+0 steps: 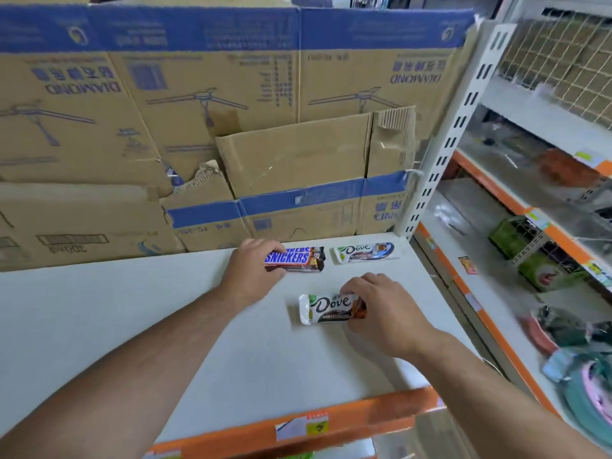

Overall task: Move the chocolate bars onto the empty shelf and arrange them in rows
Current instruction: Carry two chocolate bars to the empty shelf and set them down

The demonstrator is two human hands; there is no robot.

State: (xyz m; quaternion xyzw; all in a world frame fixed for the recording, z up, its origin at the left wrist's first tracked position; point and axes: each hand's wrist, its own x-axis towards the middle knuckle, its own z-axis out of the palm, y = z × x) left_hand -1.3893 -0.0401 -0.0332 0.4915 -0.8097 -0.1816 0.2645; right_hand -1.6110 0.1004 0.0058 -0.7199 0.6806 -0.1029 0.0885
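Note:
A white shelf (139, 313) carries three chocolate bars. At the back lies a Snickers bar (299, 259), its left end under the fingers of my left hand (253, 268). To its right, by the back corner, a white Dove bar (364, 252) lies by itself. Nearer the front rests a second Dove bar (326, 308); my right hand (385, 311) pinches its right end with fingers and thumb. Both held bars lie flat on the shelf, long sides running left to right.
Flattened cardboard boxes (231, 104) stand along the back of the shelf. A white slotted upright (453, 134) marks the right corner. An orange price rail (314, 422) edges the front. Neighbouring shelves (543, 246) on the right hold assorted goods.

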